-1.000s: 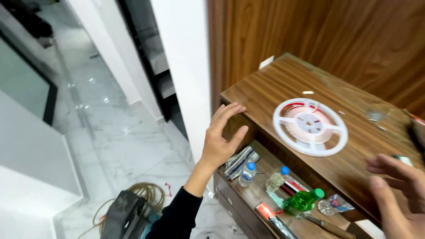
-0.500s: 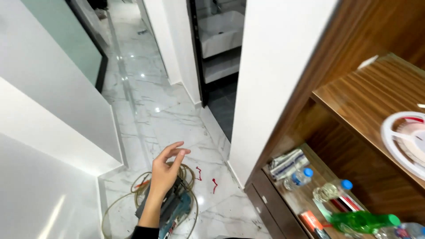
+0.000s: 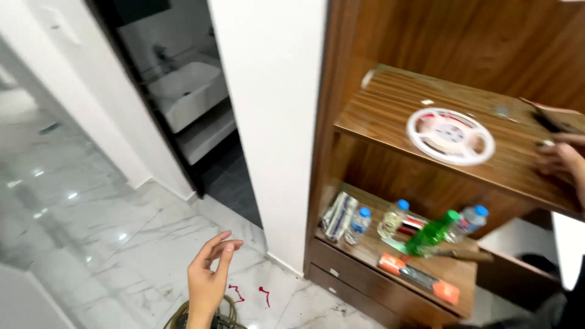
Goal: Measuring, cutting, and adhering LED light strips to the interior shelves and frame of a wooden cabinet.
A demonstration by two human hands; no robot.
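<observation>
Left hand empty, fingers loosely open, above cable coil; right hand on shelf top, grip unclear, white reel just beside.

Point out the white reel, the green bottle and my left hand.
white reel (image 3: 450,135), head view, on its round hub.
green bottle (image 3: 430,234), head view, on its body.
left hand (image 3: 209,274), head view, on the palm.

Home interior — marble floor, washbasin, wooden shelf.
</observation>
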